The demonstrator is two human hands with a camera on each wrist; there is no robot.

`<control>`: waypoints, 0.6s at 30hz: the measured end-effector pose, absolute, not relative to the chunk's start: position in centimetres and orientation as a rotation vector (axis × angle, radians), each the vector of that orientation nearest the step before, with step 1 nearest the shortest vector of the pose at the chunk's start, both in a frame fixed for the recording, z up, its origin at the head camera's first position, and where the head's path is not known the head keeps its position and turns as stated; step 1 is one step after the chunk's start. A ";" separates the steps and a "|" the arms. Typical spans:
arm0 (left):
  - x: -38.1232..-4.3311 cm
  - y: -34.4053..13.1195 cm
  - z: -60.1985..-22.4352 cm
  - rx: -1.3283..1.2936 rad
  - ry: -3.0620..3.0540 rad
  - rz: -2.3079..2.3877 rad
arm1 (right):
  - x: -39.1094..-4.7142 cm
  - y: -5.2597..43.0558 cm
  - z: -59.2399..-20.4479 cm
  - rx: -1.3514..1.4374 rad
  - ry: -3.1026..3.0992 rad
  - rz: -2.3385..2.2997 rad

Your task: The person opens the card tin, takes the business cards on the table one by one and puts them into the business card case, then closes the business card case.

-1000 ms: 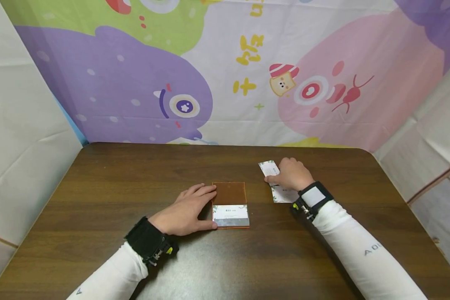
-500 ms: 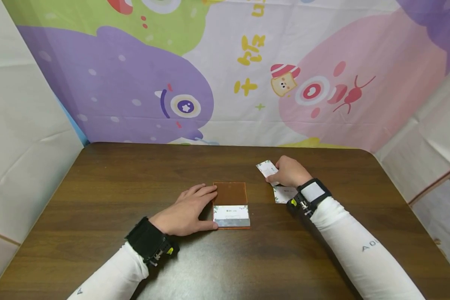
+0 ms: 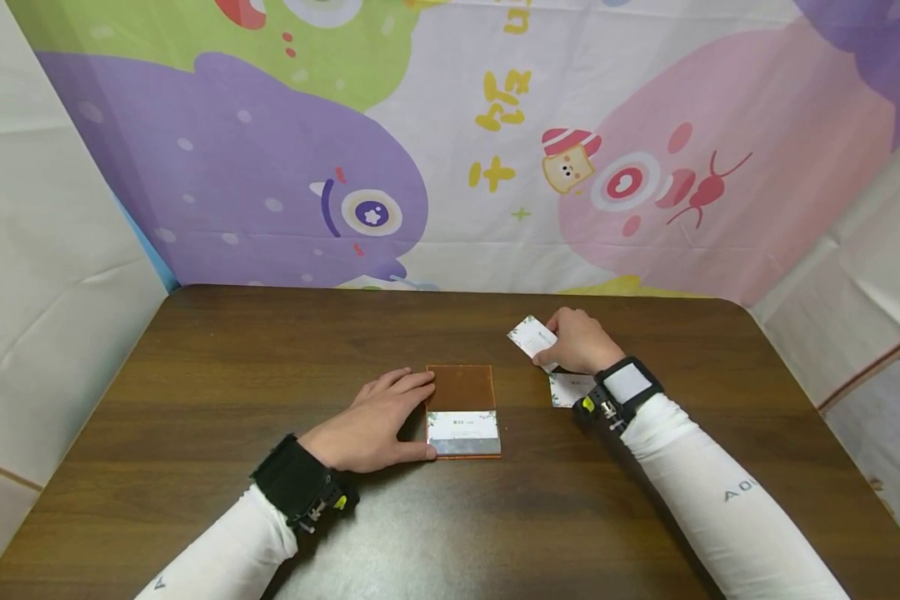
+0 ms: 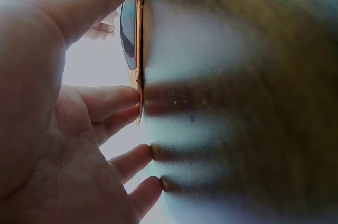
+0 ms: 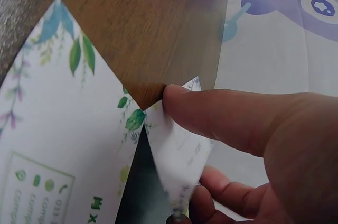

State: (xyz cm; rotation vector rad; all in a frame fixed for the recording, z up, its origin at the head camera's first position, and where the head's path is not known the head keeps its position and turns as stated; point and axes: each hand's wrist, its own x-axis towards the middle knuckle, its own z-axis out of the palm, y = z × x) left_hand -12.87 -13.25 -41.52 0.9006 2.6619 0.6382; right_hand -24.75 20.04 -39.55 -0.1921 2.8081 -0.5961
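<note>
A brown card holder (image 3: pixel 459 388) lies on the table, with a white leaf-printed business card (image 3: pixel 462 424) in its lower clear pocket. My left hand (image 3: pixel 371 421) rests at its left side, thumb and fingertips touching that edge; in the left wrist view the fingers are spread and nearly straight. Farther right, my right hand (image 3: pixel 583 343) pinches another white business card (image 3: pixel 531 335) between thumb and fingers, the card tilted. Beneath that hand lies one more business card (image 3: pixel 570 389), partly covered by it. The right wrist view shows a dark surface (image 5: pixel 138 187) between the two cards.
The brown wooden table (image 3: pixel 270 333) extends around both hands. A printed cartoon curtain (image 3: pixel 480 242) hangs along its far edge. Pale sheets (image 3: pixel 52 250) stand at the left and right sides.
The pinched card has turned and shifted slightly to the left and away, uncovering more tabletop beside the lower card. My right hand rose a little with it. The left hand stays put.
</note>
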 end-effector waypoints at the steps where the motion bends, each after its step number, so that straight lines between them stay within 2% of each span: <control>1: -12.9 -13.2 -41.5 0.901 2.662 0.638 | -24.7 20.0 -39.6 -0.192 2.811 -0.616; 18: -12.9 -13.3 -41.7 0.906 2.670 0.636 | -23.7 20.1 -39.7 -0.281 2.857 -0.755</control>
